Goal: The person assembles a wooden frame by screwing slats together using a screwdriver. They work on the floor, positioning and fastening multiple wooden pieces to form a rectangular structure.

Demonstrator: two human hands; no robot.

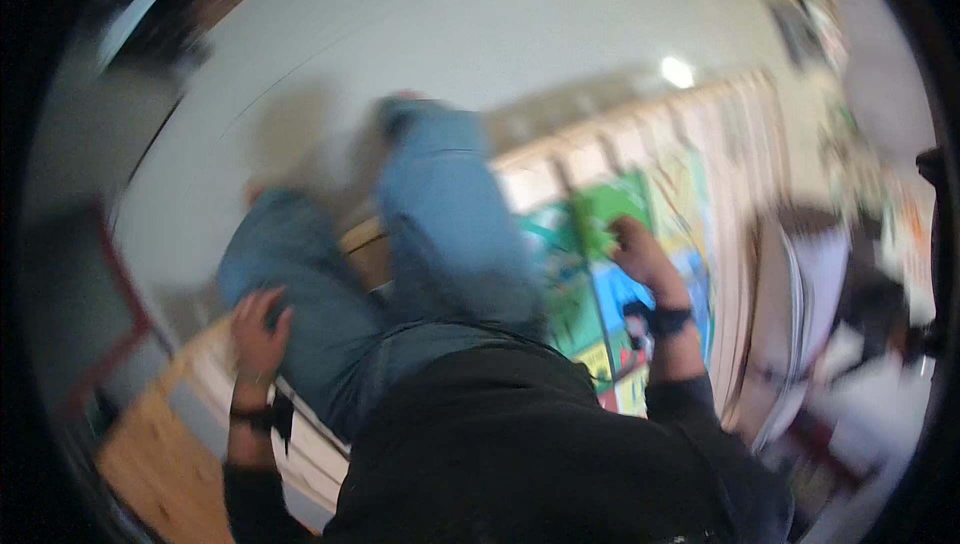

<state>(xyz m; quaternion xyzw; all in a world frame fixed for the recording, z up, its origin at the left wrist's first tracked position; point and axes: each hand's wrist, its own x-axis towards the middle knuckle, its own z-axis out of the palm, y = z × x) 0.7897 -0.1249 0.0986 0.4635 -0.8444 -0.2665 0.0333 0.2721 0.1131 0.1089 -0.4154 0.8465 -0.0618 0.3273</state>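
- Right hand curled on the near edge of a colourful painted canvas, fingers bent onto its green patch; blur hides whether gripping or only resting.
- Left hand half open, fingers loosely spread, empty, hovering beside the left jeans leg, above a light wooden board.
- Canvas lying right of the knees, against a row of pale wooden stretcher frames.
- Judged as early: canvas touched, not lifted, everything else untouched.
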